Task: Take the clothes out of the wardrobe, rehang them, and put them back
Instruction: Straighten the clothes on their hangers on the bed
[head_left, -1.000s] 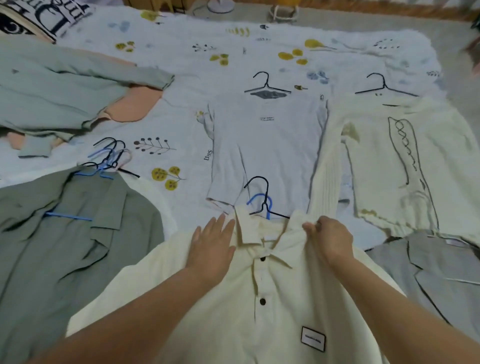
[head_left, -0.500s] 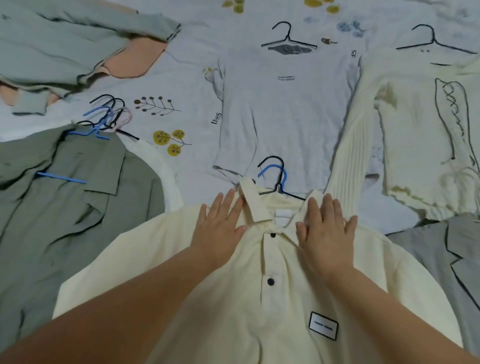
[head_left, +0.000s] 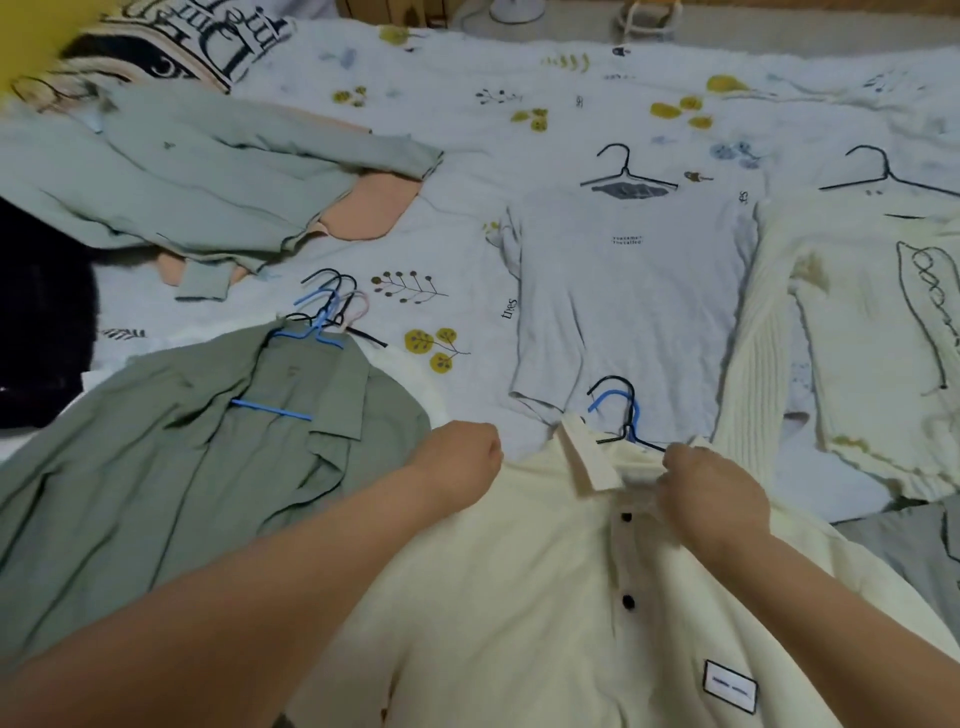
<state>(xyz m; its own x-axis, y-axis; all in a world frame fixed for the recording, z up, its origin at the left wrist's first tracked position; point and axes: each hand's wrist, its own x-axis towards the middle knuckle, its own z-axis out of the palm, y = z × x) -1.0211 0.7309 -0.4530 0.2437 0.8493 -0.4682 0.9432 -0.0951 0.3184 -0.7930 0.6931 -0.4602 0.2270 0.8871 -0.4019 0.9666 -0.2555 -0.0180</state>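
Note:
A cream polo shirt (head_left: 545, 597) with dark buttons and a small white label lies front-up on the bed near me. A black hanger and a blue hanger (head_left: 618, 410) poke out of its collar. My left hand (head_left: 457, 462) grips the shirt's left shoulder with curled fingers. My right hand (head_left: 711, 493) pinches the collar's right side by the placket.
A green shirt (head_left: 182, 467) on a blue hanger lies left, with spare hangers (head_left: 332, 306) above it. A white T-shirt (head_left: 623, 301) and a cream sweater (head_left: 857, 338), each on a black hanger, lie farther up the patterned bedsheet (head_left: 467, 130). A grey garment (head_left: 914, 561) lies right.
Both hands lay flat on the shirt's chest half a second ago. Now their fingers are curled and gather cloth at the shoulder and collar. The view has tilted up.

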